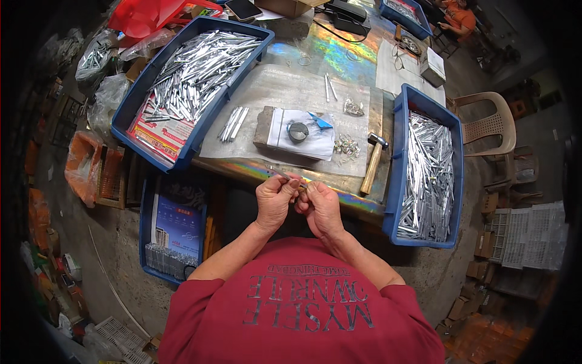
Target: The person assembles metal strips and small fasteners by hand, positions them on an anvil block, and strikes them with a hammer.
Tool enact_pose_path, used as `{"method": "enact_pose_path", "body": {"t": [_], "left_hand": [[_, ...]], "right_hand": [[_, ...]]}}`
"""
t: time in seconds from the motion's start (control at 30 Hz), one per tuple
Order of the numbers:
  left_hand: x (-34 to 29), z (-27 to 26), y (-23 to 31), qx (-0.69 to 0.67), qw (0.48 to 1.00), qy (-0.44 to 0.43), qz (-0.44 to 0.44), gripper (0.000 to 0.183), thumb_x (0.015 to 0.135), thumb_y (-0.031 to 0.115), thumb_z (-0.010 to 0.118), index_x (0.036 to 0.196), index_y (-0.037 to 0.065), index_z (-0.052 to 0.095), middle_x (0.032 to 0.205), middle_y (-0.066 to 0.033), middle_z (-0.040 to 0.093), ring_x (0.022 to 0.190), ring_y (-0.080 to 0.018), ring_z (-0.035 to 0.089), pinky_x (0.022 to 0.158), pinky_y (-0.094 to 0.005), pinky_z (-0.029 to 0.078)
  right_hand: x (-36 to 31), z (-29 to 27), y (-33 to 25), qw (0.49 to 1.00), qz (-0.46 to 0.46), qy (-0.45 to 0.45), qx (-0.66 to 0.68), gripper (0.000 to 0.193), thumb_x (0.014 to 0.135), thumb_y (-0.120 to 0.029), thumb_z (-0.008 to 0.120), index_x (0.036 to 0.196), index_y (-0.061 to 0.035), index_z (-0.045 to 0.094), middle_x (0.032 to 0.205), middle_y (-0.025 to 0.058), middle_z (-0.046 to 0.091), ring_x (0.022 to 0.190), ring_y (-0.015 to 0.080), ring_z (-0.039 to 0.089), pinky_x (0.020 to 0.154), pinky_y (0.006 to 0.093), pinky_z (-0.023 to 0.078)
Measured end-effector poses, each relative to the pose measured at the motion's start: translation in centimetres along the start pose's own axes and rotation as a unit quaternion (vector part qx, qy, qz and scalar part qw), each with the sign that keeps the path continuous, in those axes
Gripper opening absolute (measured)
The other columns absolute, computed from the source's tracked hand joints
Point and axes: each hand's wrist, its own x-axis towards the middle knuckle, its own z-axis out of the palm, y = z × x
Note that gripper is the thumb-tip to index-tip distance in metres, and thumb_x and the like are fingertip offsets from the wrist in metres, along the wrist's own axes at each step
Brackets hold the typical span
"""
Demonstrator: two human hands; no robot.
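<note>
Just off the table's near edge, my left hand (pixel 276 200) pinches a thin metal rod (pixel 278 173), its tip sticking out up and to the left. My right hand (pixel 322 209) closes on the same rod close beside it, fingertips nearly meeting. My fingers hide most of the rod. Beyond them a stone block (pixel 263 125) carries white papers (pixel 315 145), a small round dark tin (pixel 297 132) and a blue scrap (pixel 321 121). Several silver rods (pixel 233 124) lie in a row left of the block. Small metal pieces (pixel 347 148) are heaped at its right.
Blue bins of silver rods flank the table: one left (pixel 191 153), one right (pixel 397 176). A wooden-handled hammer (pixel 372 168) lies near the right bin. Two loose rods (pixel 330 88) rest farther back. Another blue bin (pixel 145 242) stands low left. A person (pixel 459 21) sits far right.
</note>
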Motion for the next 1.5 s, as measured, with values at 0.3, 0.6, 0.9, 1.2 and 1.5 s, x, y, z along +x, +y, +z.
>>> {"method": "enact_pose_path", "body": {"t": [0.3, 0.6, 0.9, 1.2, 1.5], "left_hand": [[0.9, -0.5, 0.1, 0.038, 0.999, 0.007, 0.008, 0.012, 0.077, 0.014, 0.057, 0.078, 0.002, 0.057, 0.063, 0.0005, 0.054, 0.052, -0.0023, 0.046, 0.043, -0.0153, 0.036], [2.8, -0.1, 0.7, -0.056, 0.998, 0.011, -0.038, 0.015, 0.077, 0.017, 0.058, 0.078, 0.003, 0.055, 0.068, -0.0043, 0.057, 0.049, -0.0053, 0.046, 0.042, -0.0166, 0.034], [8.1, -0.8, 1.1, 0.099, 0.99, 0.036, 0.089, 0.015, 0.078, 0.017, 0.056, 0.075, 0.002, 0.056, 0.064, 0.0001, 0.056, 0.048, -0.0019, 0.041, 0.041, -0.015, 0.031], [10.3, -0.4, 0.2, 0.172, 0.972, 0.053, 0.149, 0.015, 0.078, 0.016, 0.056, 0.073, 0.001, 0.056, 0.067, -0.0009, 0.057, 0.049, -0.0016, 0.041, 0.041, -0.0141, 0.032], [10.6, -0.6, -0.4, 0.235, 0.954, 0.063, 0.176, 0.014, 0.078, 0.015, 0.056, 0.073, 0.002, 0.057, 0.066, 0.0, 0.057, 0.05, -0.001, 0.041, 0.041, -0.014, 0.032]], "right_hand": [[0.4, 0.4, -0.3, 1.0, -0.015, 0.001, -0.014, 0.015, 0.084, -0.015, 0.045, 0.073, -0.0044, 0.043, 0.06, 0.0013, 0.044, 0.048, 0.0078, 0.04, 0.045, 0.0203, 0.034], [1.4, 0.2, -0.5, 0.996, -0.041, -0.01, -0.079, 0.014, 0.084, -0.018, 0.046, 0.079, -0.0047, 0.046, 0.06, -0.0003, 0.045, 0.05, 0.0059, 0.039, 0.046, 0.0176, 0.032], [1.0, -1.3, -0.5, 0.997, -0.051, -0.006, -0.061, 0.016, 0.085, -0.019, 0.044, 0.083, -0.0041, 0.048, 0.06, 0.0001, 0.046, 0.05, 0.0062, 0.04, 0.045, 0.0175, 0.031], [0.4, -2.5, -0.3, 0.997, -0.036, 0.017, -0.066, 0.017, 0.085, -0.02, 0.043, 0.081, -0.004, 0.048, 0.059, 0.0003, 0.046, 0.05, 0.0066, 0.04, 0.045, 0.018, 0.031], [0.0, -2.8, -0.1, 0.997, -0.024, 0.024, -0.075, 0.016, 0.085, -0.016, 0.042, 0.08, -0.0022, 0.047, 0.06, 0.0024, 0.044, 0.048, 0.009, 0.039, 0.047, 0.0207, 0.034]]}}
